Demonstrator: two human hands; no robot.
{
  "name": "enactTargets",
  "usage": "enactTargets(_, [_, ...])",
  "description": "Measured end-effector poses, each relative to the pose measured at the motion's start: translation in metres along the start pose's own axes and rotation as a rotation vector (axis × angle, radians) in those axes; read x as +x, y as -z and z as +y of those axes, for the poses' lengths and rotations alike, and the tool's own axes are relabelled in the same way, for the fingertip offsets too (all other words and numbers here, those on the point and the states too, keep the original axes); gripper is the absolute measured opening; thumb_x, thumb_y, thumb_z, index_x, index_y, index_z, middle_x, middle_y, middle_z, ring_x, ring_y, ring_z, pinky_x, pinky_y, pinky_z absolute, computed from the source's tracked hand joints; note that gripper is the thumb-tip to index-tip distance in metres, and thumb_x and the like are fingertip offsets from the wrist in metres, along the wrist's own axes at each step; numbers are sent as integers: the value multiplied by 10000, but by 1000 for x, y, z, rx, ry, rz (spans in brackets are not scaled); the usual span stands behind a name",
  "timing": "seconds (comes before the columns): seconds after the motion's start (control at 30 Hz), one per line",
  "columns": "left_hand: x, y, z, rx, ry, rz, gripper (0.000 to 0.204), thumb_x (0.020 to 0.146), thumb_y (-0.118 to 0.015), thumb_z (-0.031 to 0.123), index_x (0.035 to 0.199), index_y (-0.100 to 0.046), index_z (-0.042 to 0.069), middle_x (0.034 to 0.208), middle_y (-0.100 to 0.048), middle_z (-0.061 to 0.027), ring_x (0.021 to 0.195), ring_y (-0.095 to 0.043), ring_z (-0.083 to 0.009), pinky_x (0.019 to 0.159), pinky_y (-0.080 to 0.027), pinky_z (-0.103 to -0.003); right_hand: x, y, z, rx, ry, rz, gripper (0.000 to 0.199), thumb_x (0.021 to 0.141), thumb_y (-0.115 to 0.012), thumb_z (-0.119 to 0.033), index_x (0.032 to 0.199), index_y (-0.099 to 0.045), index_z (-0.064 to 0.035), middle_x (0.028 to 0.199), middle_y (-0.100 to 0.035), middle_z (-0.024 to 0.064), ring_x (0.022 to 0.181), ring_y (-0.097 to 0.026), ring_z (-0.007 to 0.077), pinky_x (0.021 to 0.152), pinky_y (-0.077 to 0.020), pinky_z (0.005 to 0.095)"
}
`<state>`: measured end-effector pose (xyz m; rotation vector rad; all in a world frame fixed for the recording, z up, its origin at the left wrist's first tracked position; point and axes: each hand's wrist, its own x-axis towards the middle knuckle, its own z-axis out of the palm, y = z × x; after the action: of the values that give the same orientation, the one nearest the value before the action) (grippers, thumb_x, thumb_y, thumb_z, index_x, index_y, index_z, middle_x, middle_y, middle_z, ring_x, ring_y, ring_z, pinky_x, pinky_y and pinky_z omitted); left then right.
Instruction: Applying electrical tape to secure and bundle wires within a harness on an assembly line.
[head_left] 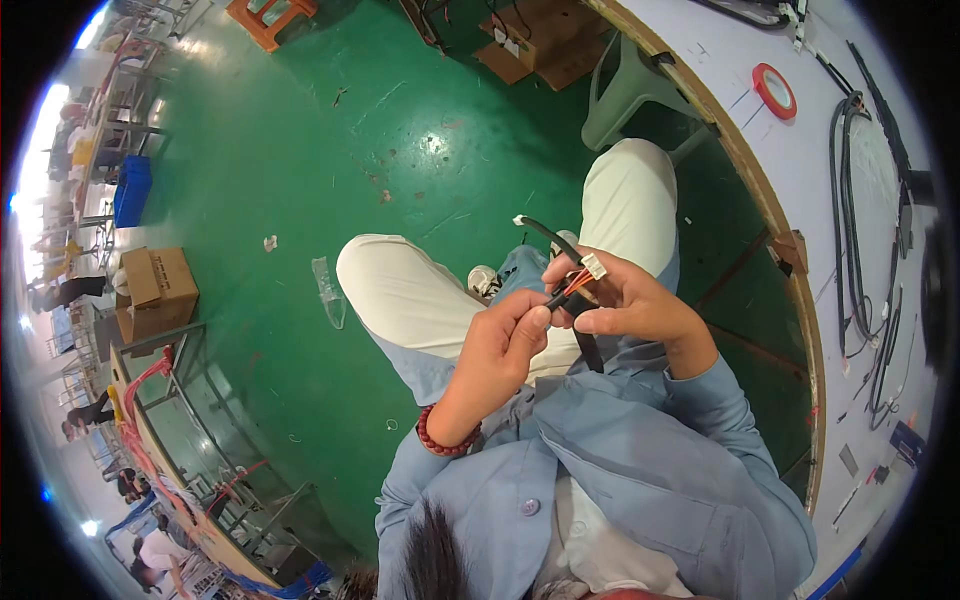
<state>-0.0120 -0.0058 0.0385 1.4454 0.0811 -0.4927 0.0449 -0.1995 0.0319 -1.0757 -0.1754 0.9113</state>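
Note:
Above my lap, both hands are on a wire harness (590,352) with black sleeving and thin red, orange and black wires. My left hand (503,338), with a red bead bracelet on its wrist, pinches the black sleeving between thumb and fingertips. My right hand (645,312) is closed around the harness just beside it. A white multi-pin connector (594,266) sticks up by the right fingers, at the end of the coloured wires. Another black branch ends in a small white plug (519,219). Part of the harness is hidden behind my fingers.
To my right a white-topped table (720,75) holds a roll of red tape (774,91) and several black cables (842,190). A pale green stool (635,95) stands by its edge. Cardboard boxes (160,290), a blue crate (132,190) and workbenches lie left.

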Motion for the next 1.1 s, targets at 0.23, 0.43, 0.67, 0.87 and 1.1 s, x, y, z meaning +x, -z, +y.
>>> enactTargets(0.23, [1,7,11,74,-2,-39,270,972,-451,226,919,-559,-15,585,-393,48,533,-323,-34,485,-274,-203,1,3,-1,-112,-21,-6,533,703,-656,-43,1194,-456,9,1055,-538,83,936,-562,148,883,-428,282])
enactTargets(0.43, [1,4,9,205,-56,9,180,951,-476,141,925,-558,-18,591,-413,31,541,-352,-47,491,-302,-212,0,-1,5,-70,20,22,507,700,-658,-46,1170,-476,10,1051,-529,84,933,-566,155,863,-439,283])
enactTargets(0.67, [-4,-11,11,395,-247,265,159,859,-559,13,1014,-595,12,618,-546,-82,511,-434,-85,479,-347,-236,-3,2,15,43,102,-57,522,762,-679,-7,1227,-441,-6,1139,-506,58,1038,-518,125,899,-421,266])
enactTargets(0.87, [5,-14,-12,592,-515,436,202,789,-596,-38,974,-650,25,656,-598,-116,476,-502,-146,447,-381,-257,-14,-25,30,168,198,238,522,749,-687,-60,1172,-386,-3,1007,-527,115,794,-598,186,730,-494,302])
enactTargets(1.1, [12,-17,-28,882,-594,569,237,737,-598,-14,953,-626,79,591,-540,-63,434,-495,-224,403,-361,-323,-13,-43,14,96,236,358,418,811,-639,-115,1129,-386,-13,1027,-550,161,808,-615,220,720,-512,324])
